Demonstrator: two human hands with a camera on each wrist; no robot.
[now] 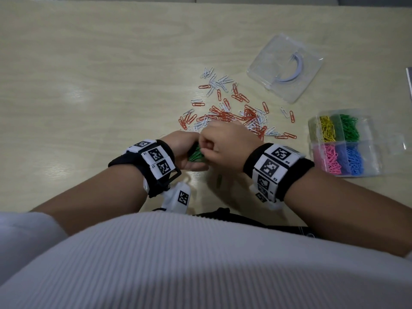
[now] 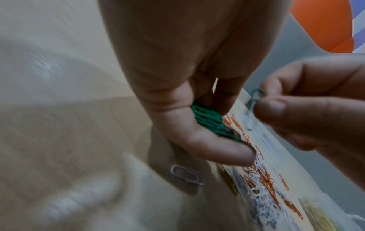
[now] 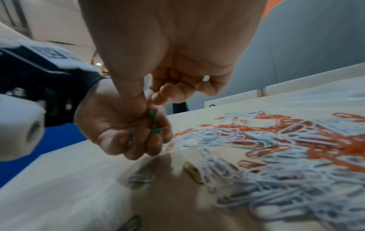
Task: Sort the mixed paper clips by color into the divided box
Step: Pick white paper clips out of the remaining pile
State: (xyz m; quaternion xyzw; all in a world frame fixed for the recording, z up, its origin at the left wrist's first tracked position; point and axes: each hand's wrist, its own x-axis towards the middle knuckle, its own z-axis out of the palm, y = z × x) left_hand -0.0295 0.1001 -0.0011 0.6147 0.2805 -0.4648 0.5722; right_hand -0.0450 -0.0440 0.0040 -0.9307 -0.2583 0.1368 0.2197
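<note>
left hand point(image 1: 184, 150) fingers curl round a bunch of green clips point(image 2: 209, 120); right hand point(image 1: 225, 146) fingers pinch one clip point(image 2: 256, 97)

pale wood table point(image 1: 111, 63) bears scattered paper clips point(image 1: 234, 112), divided box point(image 1: 367, 157), clear lid point(image 1: 265, 65).

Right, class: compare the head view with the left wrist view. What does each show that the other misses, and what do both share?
Only the head view shows the whole divided box, with yellow, green, pink and blue clips sorted, and the clear lid beyond the pile. Only the left wrist view shows the right hand pinching a single clip and a lone clip under the hands. Both show the left hand holding green clips, and the orange and white pile.
</note>
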